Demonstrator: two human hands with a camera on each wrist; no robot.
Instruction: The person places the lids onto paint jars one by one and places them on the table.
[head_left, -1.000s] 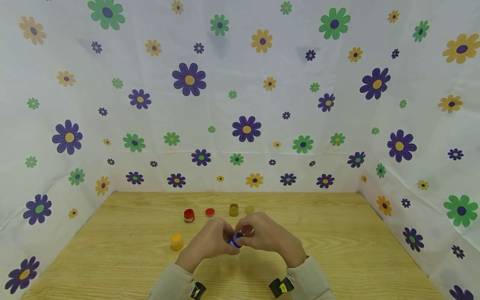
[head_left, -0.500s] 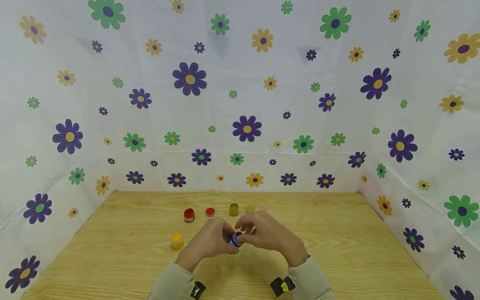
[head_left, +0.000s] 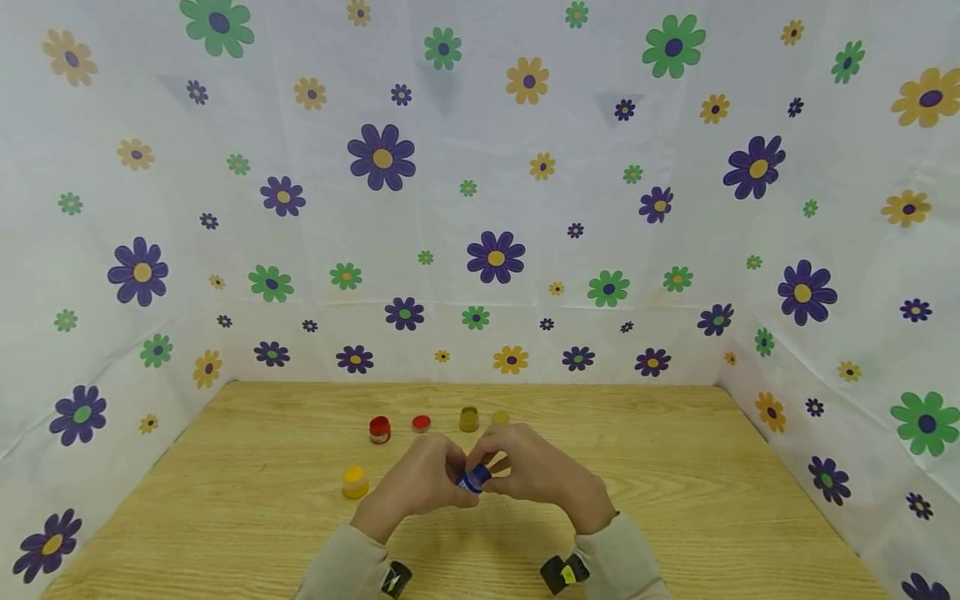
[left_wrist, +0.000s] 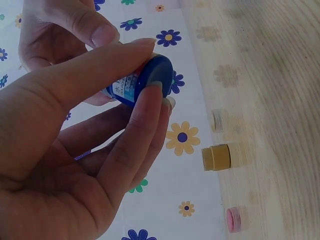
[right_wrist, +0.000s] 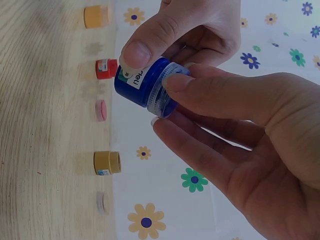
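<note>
My left hand [head_left: 427, 477] grips a small blue paint jar [right_wrist: 134, 84] by its body. The jar has a white label and is held tilted above the table. At its other end is a clear ribbed lid [right_wrist: 161, 94], which my right hand [head_left: 529, 467] pinches between thumb and fingers. In the right wrist view the lid sits against the jar's mouth; whether it is loose, I cannot tell. The left wrist view shows the jar's blue base [left_wrist: 159, 75] with left fingers around it.
Beyond my hands stand an uncapped red jar [head_left: 379, 431] with a red lid [head_left: 422, 423] beside it, and an ochre jar [head_left: 468, 419] with its lid [head_left: 500, 417]. A yellow-orange jar [head_left: 355, 482] stands left of my left hand. Flower-printed cloth [head_left: 420, 217] surrounds the wooden table [head_left: 675, 467].
My right fingers have shifted their hold around the lid, and more of the blue jar's lid end now shows between them. My left hand stays about where it was.
</note>
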